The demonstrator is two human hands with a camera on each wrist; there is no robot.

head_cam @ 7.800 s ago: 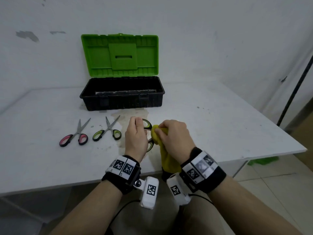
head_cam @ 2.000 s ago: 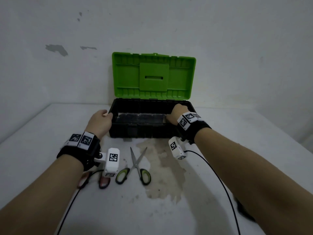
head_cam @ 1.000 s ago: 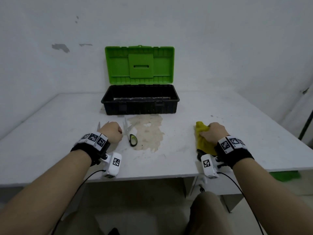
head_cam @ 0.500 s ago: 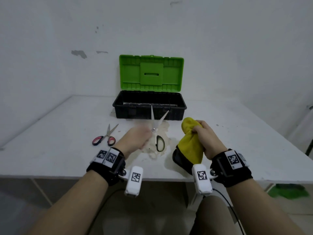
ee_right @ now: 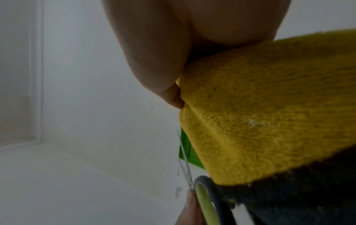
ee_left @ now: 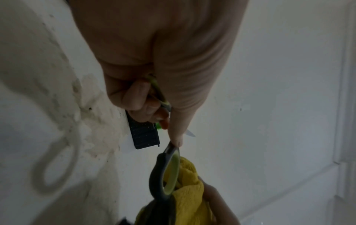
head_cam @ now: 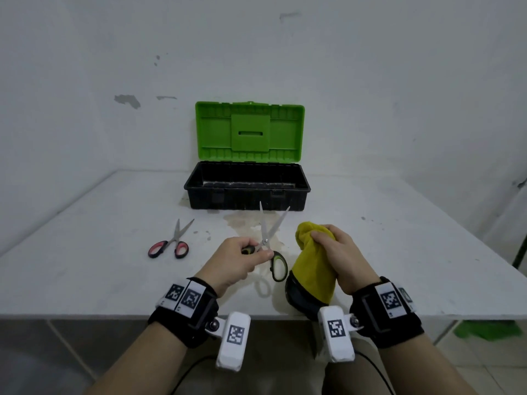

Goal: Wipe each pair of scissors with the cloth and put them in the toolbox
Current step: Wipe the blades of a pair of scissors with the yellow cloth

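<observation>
The left hand [head_cam: 232, 262] holds the green scissors [head_cam: 272, 246] by one handle above the table [head_cam: 85, 266], blades open, and the right hand [head_cam: 339, 258] grips the cloth [head_cam: 312, 269] beside them, so wiping comes next, then the far toolbox [head_cam: 248, 192].

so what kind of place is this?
Probably a bare room set up for recording, not a real workshop: a plain white table, scuffed white walls, tiled floor, and only an open toolbox.

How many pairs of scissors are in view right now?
2. The green-handled scissors are held in the left hand; the red-handled scissors lie on the table. The toolbox floor is mostly hidden.
</observation>
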